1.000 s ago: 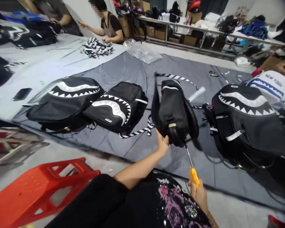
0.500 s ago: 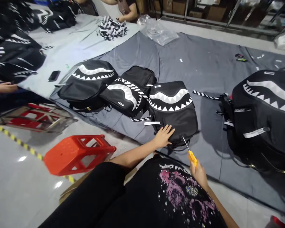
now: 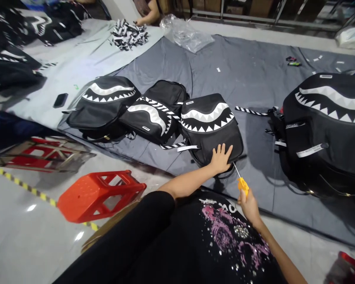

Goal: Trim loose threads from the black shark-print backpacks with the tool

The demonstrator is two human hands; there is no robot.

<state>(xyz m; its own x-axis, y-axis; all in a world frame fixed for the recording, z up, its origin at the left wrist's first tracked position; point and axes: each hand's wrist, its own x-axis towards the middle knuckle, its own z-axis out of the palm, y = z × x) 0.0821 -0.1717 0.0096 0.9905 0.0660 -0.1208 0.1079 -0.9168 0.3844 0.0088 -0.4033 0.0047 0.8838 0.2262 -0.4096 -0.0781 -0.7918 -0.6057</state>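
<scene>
Far left: red plastic stool on its side, ribbed moulded legs, on glossy floor. Black phone flat on pale sheet beyond it.

On grey matte cloth, creased, w/ soft folds: row of 3 black fabric backpacks, shark-mouth print in white/grey. Left backpack and middle backpack overlap; middle one touches near backpack, which lies face up at cloth's near edge. Striped black/white strap pokes out between them; white tag just beside it.

My left hand: arm stretched fwd, palm down, fingers spread flat, pressing lower right corner of near backpack. Open, gripping nothing.

My right hand: closed round yellow handle of screwdriver, thin metal shaft angled up-left, tip just beside left hand at bag's bottom edge. Cannot tell if tip touches fabric.

Right of that: bare strip of cloth, free room btwn near backpack and large backpack, bulky, rounded, same print, striped strap trailing left.

Top: clear plastic bag, crumpled; pile of striped straps beside another person's hand.
</scene>
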